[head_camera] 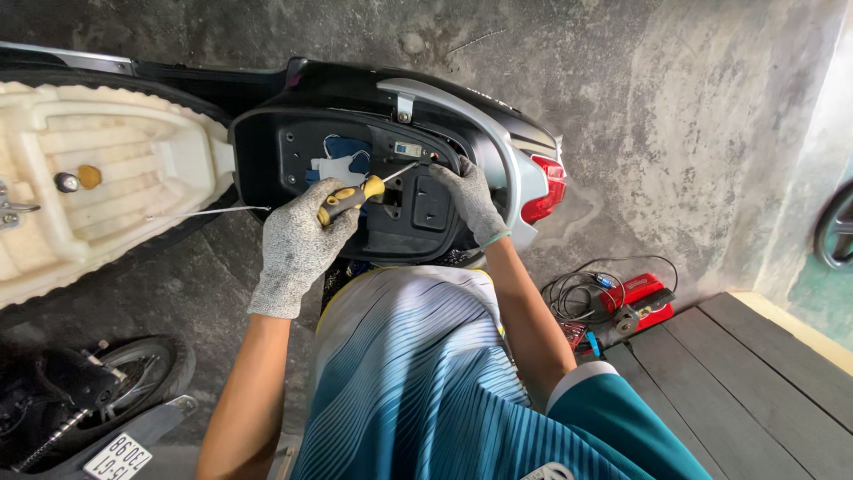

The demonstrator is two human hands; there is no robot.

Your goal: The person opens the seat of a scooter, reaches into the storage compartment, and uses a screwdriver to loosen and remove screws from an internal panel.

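Setting: bare concrete floor (622, 107), dark wooden decking (746, 391) at lower right of the scooter.
Screwdriver (355, 197): yellow-and-black handle, shaft angled up toward a fastener at the rear wall of the underseat compartment (355, 160); tip contact too small to confirm.
Left hand (298, 240): grey knit glove, clenched round the screwdriver handle.
Right hand (469, 200): gloved, fingers pressed on the compartment's inner edge near the tip; grasping nothing visible.
Progress: seat (98, 169) already hinged open, compartment liner in place, fastener work judged under way.
Scooter surroundings: red tail light (546, 191) just right of the compartment; red device with coiled cables (622, 298) on the floor to the right; second scooter's wheel (133, 369) at lower left.
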